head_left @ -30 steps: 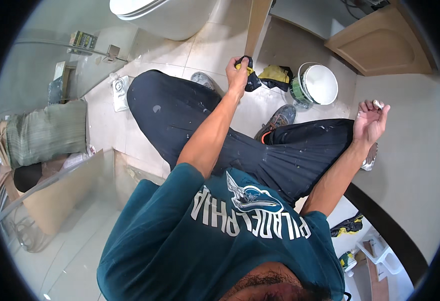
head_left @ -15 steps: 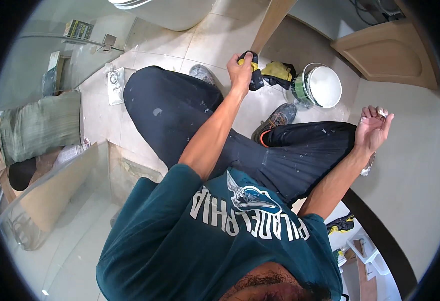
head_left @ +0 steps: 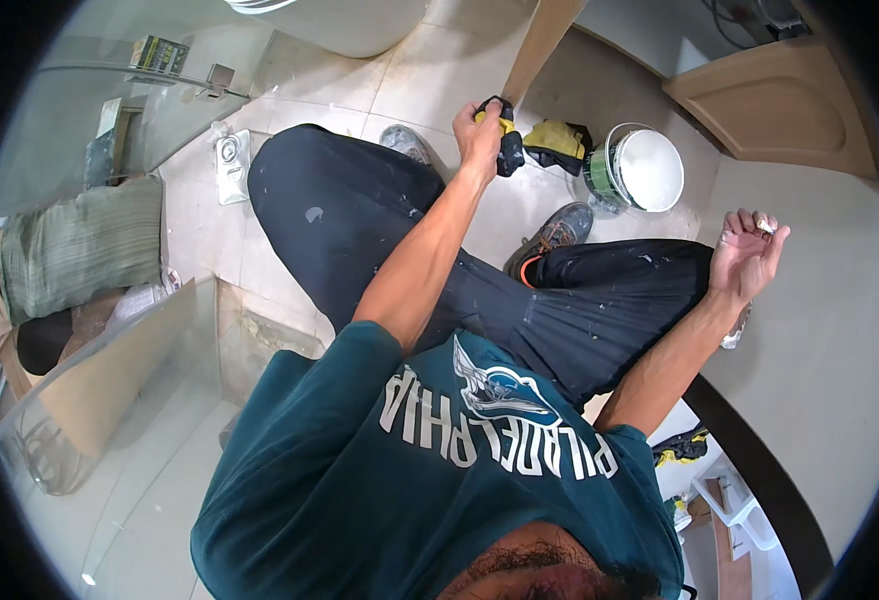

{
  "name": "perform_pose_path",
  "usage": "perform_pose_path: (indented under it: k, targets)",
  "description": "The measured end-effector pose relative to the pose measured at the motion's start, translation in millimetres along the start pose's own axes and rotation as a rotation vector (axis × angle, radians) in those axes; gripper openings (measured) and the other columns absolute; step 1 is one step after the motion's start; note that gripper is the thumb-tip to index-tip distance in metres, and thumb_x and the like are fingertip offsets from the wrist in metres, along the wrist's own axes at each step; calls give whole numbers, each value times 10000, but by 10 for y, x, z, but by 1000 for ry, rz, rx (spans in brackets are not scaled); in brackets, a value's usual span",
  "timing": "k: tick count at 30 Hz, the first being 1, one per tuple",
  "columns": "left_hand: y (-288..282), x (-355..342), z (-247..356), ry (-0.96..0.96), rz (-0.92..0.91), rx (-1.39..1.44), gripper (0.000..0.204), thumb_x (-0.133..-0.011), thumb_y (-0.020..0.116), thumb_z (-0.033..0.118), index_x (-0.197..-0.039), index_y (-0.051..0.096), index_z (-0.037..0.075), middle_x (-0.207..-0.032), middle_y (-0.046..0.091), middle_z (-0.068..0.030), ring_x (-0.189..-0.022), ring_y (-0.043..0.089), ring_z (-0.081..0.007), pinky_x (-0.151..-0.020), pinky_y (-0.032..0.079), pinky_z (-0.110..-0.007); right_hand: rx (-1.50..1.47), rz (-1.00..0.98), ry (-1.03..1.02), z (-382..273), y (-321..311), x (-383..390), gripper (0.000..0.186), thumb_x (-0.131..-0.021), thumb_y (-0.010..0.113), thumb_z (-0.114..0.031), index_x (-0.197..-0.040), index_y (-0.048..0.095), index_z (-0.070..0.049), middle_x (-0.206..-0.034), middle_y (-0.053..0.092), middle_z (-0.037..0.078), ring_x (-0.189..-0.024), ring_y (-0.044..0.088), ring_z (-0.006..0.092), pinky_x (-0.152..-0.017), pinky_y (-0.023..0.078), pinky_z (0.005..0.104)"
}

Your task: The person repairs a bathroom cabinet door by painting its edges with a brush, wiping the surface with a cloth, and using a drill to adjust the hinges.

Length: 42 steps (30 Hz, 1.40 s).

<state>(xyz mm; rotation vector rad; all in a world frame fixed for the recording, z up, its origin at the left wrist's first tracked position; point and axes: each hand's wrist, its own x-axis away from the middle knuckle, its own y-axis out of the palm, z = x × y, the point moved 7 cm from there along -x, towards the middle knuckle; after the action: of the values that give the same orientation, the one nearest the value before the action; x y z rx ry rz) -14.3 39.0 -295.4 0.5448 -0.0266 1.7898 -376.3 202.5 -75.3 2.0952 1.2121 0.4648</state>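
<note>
My left hand (head_left: 476, 143) is closed around a bunched black-and-yellow cloth (head_left: 506, 152), pressed against the near end of an upright wooden panel edge (head_left: 539, 55). A second black-and-yellow cloth (head_left: 556, 142) lies crumpled on the floor just right of it. My right hand (head_left: 744, 258) is palm up beyond my right knee, fingers curled in. Between its thumb and fingertips shows a small whitish lump (head_left: 765, 228), too small to name. White smears mark the fingers.
A lidded bucket (head_left: 649, 170) with a wire handle stands right of the cloths. An open wooden cabinet door (head_left: 779, 110) is beyond it. At left are a glass panel (head_left: 109, 400), a greenish cushion (head_left: 84, 245) and a blister pack (head_left: 231, 167). A large white tub (head_left: 344, 25) stands at the far side.
My left hand and the cloth have shifted very slightly away from me along the wooden edge. The right hand holds nearly the same pose.
</note>
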Motion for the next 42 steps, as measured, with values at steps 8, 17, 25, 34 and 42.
perform_pose_path:
  k: [8,17,25,34,42]
  targets:
    - [49,86,59,28,29,-4,204,-913,698,190,-877,626,2,-745,612,-42,-618,557,-117,-550,452,-279,15,32,-9,22,28,4,306,-1058,504,-325,-890,559,-76,-829,594,56,-754,449,167,-683,336,310]
    - [2,10,-83,-57,98,70,207,-906,679,176,-838,616,-8,-726,599,-52,-610,549,-142,-543,448,-314,23,2,3,44,92,-10,297,-1058,506,-319,-895,551,-74,-834,577,53,-762,426,167,-691,327,307]
    - [125,145,19,-65,73,119,197,-903,675,155,-870,614,-29,-738,608,-65,-601,555,-144,-538,458,-313,9,8,-4,25,8,-10,291,-1057,507,-313,-903,558,-72,-844,589,55,-764,438,164,-694,338,305]
    - [81,136,111,-48,99,36,183,-900,685,148,-910,639,-29,-774,631,-74,-614,576,-147,-538,472,-300,16,-18,11,34,34,-2,292,-1057,508,-320,-911,565,-74,-849,591,58,-761,441,164,-693,342,309]
    - [113,110,51,-115,67,88,181,-905,677,124,-951,627,-44,-787,646,-93,-630,611,-162,-545,503,-300,-8,-31,26,49,57,-32,299,-1061,499,-326,-905,561,-77,-838,582,54,-779,456,175,-698,345,316]
